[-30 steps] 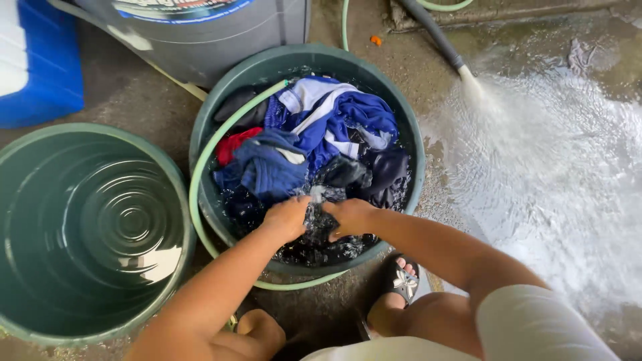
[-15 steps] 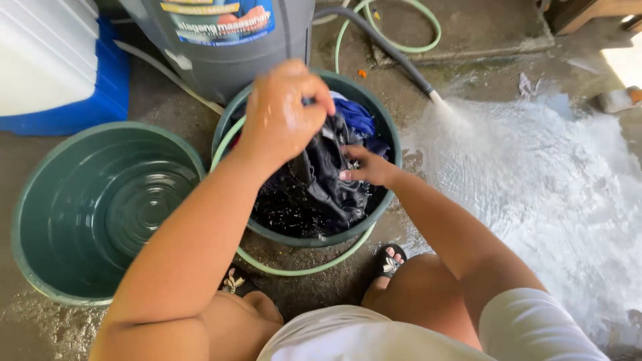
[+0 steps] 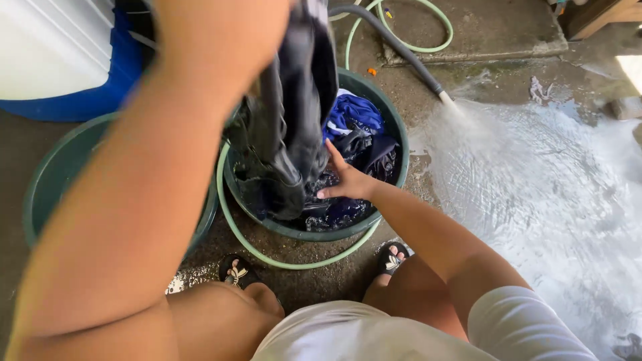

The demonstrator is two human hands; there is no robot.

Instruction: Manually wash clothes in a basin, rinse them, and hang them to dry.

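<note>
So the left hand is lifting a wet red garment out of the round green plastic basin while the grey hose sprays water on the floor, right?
Not quite: the head view shows that the wet garment is dark, nearly black, not red. The left hand does lift it above the round green plastic basin, and the grey hose sprays water on the floor.

A dark wet garment point(image 3: 287, 127) hangs from the raised left hand point(image 3: 221, 27) over the round green plastic tub point(image 3: 394, 134), which holds a blue cloth point(image 3: 354, 110). The right hand point(image 3: 348, 180) reaches into it. Left stands another green tub point(image 3: 47, 180); right, a grey hose point(image 3: 394, 43) spills water, apparently onto the wet concrete floor point(image 3: 535, 187).
</note>
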